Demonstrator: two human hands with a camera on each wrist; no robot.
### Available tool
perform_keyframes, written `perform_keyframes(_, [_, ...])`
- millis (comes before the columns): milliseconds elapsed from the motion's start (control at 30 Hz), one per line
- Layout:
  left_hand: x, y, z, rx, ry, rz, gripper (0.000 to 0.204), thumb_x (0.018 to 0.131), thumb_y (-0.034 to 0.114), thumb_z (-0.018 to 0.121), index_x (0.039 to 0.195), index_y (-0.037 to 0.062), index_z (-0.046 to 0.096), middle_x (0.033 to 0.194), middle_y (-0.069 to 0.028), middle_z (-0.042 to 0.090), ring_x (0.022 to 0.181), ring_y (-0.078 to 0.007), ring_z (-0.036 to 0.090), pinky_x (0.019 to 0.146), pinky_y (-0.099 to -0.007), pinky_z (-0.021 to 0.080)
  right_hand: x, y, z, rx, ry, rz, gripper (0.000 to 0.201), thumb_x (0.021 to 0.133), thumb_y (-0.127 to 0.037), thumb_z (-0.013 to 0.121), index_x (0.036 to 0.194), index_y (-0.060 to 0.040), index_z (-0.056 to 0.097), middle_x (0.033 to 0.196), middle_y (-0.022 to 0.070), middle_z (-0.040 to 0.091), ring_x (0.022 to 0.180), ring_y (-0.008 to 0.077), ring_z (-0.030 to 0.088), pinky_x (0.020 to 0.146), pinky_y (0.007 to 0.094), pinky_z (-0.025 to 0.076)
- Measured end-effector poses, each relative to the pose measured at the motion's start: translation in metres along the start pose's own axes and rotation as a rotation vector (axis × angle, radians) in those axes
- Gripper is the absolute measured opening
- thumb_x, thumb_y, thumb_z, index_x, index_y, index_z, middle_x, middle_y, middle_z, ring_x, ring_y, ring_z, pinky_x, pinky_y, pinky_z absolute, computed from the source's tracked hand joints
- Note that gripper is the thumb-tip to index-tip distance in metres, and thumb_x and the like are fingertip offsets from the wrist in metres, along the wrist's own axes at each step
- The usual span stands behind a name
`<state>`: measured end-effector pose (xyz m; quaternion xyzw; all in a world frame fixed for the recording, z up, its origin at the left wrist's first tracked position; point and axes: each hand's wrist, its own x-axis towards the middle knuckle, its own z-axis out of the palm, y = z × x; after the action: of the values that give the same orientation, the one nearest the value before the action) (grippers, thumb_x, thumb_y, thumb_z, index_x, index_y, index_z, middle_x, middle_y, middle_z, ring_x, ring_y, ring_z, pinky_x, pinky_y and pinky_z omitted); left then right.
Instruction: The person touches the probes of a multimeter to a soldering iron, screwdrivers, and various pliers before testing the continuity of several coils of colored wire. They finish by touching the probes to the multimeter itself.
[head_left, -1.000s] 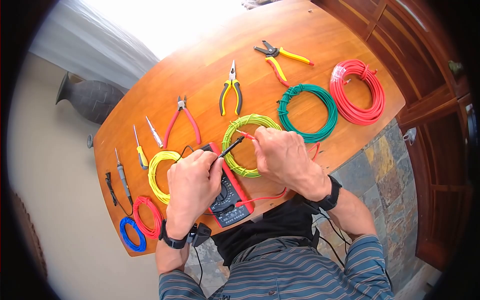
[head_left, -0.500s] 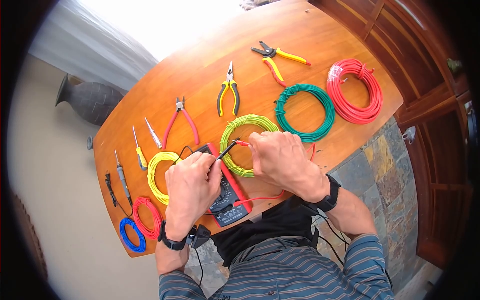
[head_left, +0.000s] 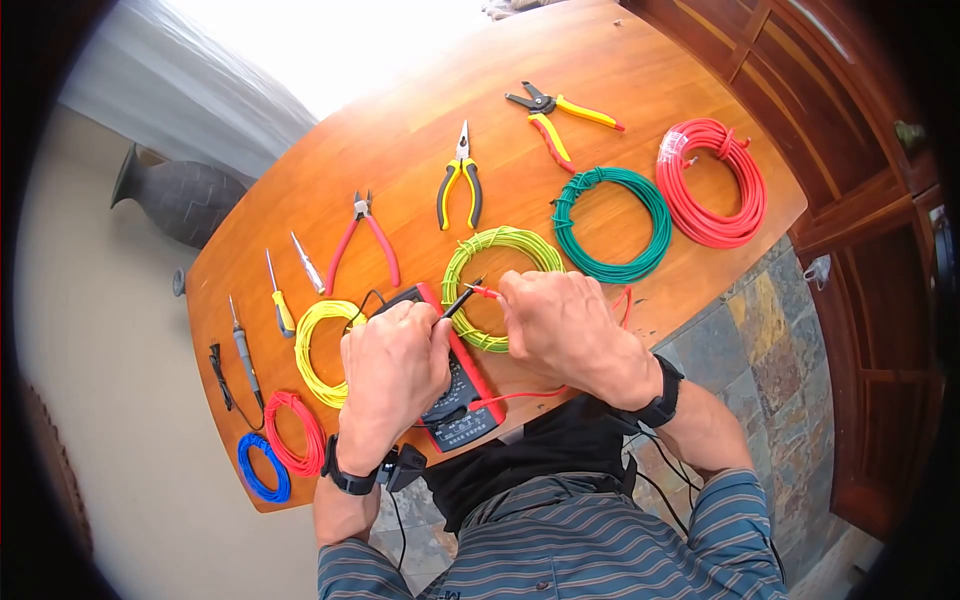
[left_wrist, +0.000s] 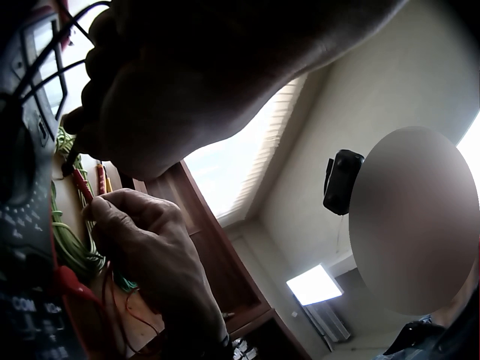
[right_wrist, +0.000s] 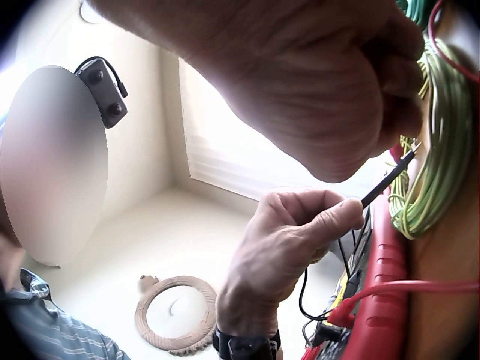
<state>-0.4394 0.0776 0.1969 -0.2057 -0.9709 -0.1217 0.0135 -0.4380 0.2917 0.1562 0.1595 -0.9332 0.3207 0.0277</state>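
Observation:
In the head view the left hand [head_left: 393,368] pinches a black probe [head_left: 463,299] between thumb and fingers. Opposite it, the right hand [head_left: 565,325] grips a red probe [head_left: 484,291]. The two tips are close together above the yellow-green wire coil [head_left: 487,340]; whether they touch cannot be told. Partly beneath the left hand lies a multimeter [head_left: 468,425] with a red edge, a red lead plugged into it. The right wrist view shows the black probe [right_wrist: 388,185] with its bare metal tip beside the coil [right_wrist: 447,142].
Beyond the hands lie red-handled cutters [head_left: 345,243], long-nose pliers [head_left: 460,190] and wire strippers [head_left: 547,118]. Green [head_left: 655,225] and red coils [head_left: 753,190] are at the right; yellow [head_left: 306,345], small red [head_left: 280,440] and blue coils [head_left: 247,468], a screwdriver [head_left: 283,310] and soldering iron [head_left: 245,355] at the left.
The left hand has shifted slightly right with the black probe. The red probe has moved slightly down and left from its position a second ago. Both hands keep their grips.

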Motion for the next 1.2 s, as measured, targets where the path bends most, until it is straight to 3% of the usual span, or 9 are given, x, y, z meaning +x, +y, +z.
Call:
perform_keyframes(233, [-0.004, 0.0, 0.001, -0.031, -0.032, -0.015, 0.021, 0.095, 0.017, 0.074, 0.082, 0.0019, 0.065, 0.076, -0.0176, 0.066, 0.075, -0.0417, 0.068, 0.065, -0.052, 0.05, -0.004, -0.01, 0.0, 0.035, -0.021, -0.011, 0.015, 0.097, -0.013, 0.067, 0.088, -0.0022, 0.062, 0.077, 0.0181, 0.069, 0.073, 0.0421, 0.071, 0.062, 0.0525, 0.055])
perform_keyframes(500, [-0.005, 0.002, -0.003, -0.065, -0.04, -0.021, 0.026, 0.096, 0.017, 0.073, 0.079, 0.0017, 0.062, 0.072, -0.0195, 0.064, 0.073, -0.0429, 0.067, 0.064, -0.0521, 0.049, 0.002, -0.005, 0.004, -0.105, -0.006, 0.006, 0.012, 0.097, -0.012, 0.066, 0.09, -0.0028, 0.063, 0.076, 0.0174, 0.068, 0.071, 0.0412, 0.071, 0.061, 0.0516, 0.055])
perform_keyframes(833, [-0.007, 0.004, -0.001, -0.064, -0.014, -0.049, 0.033, 0.101, 0.019, 0.07, 0.074, 0.0024, 0.058, 0.066, -0.0215, 0.06, 0.066, -0.0451, 0.063, 0.059, -0.0535, 0.047, -0.006, -0.003, 0.006, -0.034, 0.012, -0.007, 0.013, 0.097, -0.011, 0.066, 0.088, -0.003, 0.061, 0.076, 0.0173, 0.068, 0.069, 0.0404, 0.07, 0.059, 0.0504, 0.054])
perform_keyframes(1067, [-0.01, 0.006, -0.008, -0.087, -0.059, -0.058, 0.035, 0.102, 0.019, 0.069, 0.073, 0.0027, 0.057, 0.066, -0.0218, 0.06, 0.066, -0.0451, 0.064, 0.059, -0.0532, 0.046, 0.0, -0.001, 0.013, -0.145, 0.04, 0.046, 0.006, 0.088, -0.008, 0.068, 0.088, -0.0024, 0.065, 0.08, 0.0196, 0.073, 0.072, 0.0401, 0.074, 0.061, 0.0498, 0.059])
perform_keyframes(1200, [-0.015, 0.005, -0.013, -0.108, 0.021, -0.051, 0.034, 0.101, 0.016, 0.07, 0.073, 0.0017, 0.055, 0.065, -0.0217, 0.058, 0.065, -0.0447, 0.062, 0.059, -0.0517, 0.044, 0.005, 0.003, 0.001, -0.248, 0.067, 0.087, 0.008, 0.085, -0.009, 0.071, 0.088, -0.0017, 0.068, 0.08, 0.0205, 0.075, 0.072, 0.0374, 0.077, 0.062, 0.0477, 0.062])
